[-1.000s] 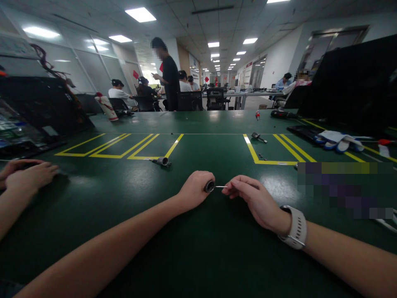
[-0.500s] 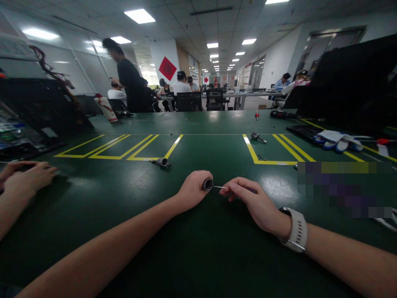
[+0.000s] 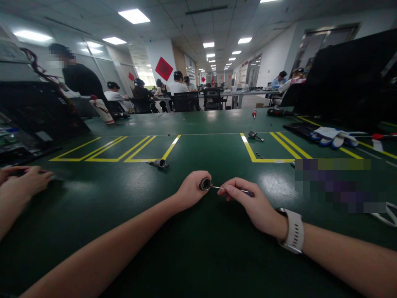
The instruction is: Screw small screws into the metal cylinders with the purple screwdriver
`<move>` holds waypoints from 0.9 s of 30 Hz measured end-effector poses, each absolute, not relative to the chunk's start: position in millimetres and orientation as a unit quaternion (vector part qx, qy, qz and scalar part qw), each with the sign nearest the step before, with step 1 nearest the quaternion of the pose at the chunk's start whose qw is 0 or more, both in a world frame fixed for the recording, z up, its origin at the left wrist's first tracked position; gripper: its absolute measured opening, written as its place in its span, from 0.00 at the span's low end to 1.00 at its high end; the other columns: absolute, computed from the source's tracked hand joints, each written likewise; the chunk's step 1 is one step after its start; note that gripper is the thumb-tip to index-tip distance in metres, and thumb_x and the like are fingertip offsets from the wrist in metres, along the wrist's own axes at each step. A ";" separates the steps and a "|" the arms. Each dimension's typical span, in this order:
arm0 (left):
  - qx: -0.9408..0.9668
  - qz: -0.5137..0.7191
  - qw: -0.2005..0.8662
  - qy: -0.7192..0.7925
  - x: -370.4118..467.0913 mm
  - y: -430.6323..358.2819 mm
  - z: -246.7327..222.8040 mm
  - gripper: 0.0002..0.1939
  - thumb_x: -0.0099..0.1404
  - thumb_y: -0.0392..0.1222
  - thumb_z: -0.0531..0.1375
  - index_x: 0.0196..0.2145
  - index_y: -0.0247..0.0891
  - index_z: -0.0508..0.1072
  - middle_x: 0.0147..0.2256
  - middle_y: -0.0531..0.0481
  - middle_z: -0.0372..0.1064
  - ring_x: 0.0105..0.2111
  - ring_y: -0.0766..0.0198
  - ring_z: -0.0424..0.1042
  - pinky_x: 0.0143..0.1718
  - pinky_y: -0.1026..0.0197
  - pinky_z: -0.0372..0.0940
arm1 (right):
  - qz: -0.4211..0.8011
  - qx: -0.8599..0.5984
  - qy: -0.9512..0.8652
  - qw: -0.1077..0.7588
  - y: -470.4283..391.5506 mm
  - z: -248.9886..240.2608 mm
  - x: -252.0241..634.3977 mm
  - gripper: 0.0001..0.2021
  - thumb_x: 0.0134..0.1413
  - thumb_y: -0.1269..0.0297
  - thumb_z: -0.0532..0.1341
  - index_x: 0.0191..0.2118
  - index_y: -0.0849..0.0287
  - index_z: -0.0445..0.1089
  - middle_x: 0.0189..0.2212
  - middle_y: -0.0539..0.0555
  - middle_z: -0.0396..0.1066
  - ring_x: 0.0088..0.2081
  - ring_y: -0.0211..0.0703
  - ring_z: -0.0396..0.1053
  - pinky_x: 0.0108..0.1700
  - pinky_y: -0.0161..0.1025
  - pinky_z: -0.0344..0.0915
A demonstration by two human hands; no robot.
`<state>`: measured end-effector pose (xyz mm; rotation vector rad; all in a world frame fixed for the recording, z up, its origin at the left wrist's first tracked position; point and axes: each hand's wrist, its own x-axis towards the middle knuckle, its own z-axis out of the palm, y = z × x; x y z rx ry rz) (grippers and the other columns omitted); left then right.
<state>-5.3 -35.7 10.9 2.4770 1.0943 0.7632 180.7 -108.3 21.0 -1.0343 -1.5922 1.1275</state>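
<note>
Your view swings slightly right. The standing person [image 3: 82,78] is now farther left, uncovering the red diamond sign [image 3: 164,69]. In your left hand [image 3: 192,189], the metal cylinder [image 3: 205,184] faces you more; the thin tool's handle [image 3: 248,193] shows more at your right hand [image 3: 252,200].

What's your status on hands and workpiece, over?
Left hand gripping metal cylinder, open end exposed. Right hand holding slim tool, shaft reaching cylinder's side. Nothing visible between hands except shaft.
</note>
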 end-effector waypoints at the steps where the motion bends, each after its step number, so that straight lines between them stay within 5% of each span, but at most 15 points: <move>1: 0.869 0.269 0.161 0.382 -5.3 -35.0 10.6 0.02 0.53 0.32 0.56 0.25 0.36 0.65 0.25 0.54 0.63 0.27 0.66 0.63 0.29 0.64 0.57 | 0.449 -0.425 -0.648 0.445 -108.3 21.1 180.3 0.11 0.58 0.60 0.53 0.36 0.57 0.71 0.34 0.53 0.71 0.37 0.43 0.67 0.39 0.42 0.63; 14: 0.857 0.283 0.192 0.385 -5.2 -29.9 8.1 0.02 0.55 0.33 0.56 0.25 0.36 0.64 0.24 0.56 0.61 0.26 0.68 0.62 0.28 0.65 0.57 | 0.480 -0.404 -0.643 0.439 -102.3 15.6 182.5 0.12 0.58 0.57 0.54 0.39 0.56 0.71 0.38 0.53 0.71 0.40 0.43 0.67 0.40 0.42 0.62; 27: 0.850 0.285 0.188 0.401 -6.4 -26.6 7.2 0.04 0.55 0.35 0.58 0.25 0.35 0.64 0.25 0.56 0.62 0.26 0.67 0.62 0.29 0.64 0.57 | 0.557 -0.391 -0.538 0.498 -98.2 17.4 182.0 0.09 0.54 0.60 0.57 0.31 0.58 0.72 0.32 0.53 0.73 0.37 0.42 0.68 0.39 0.41 0.61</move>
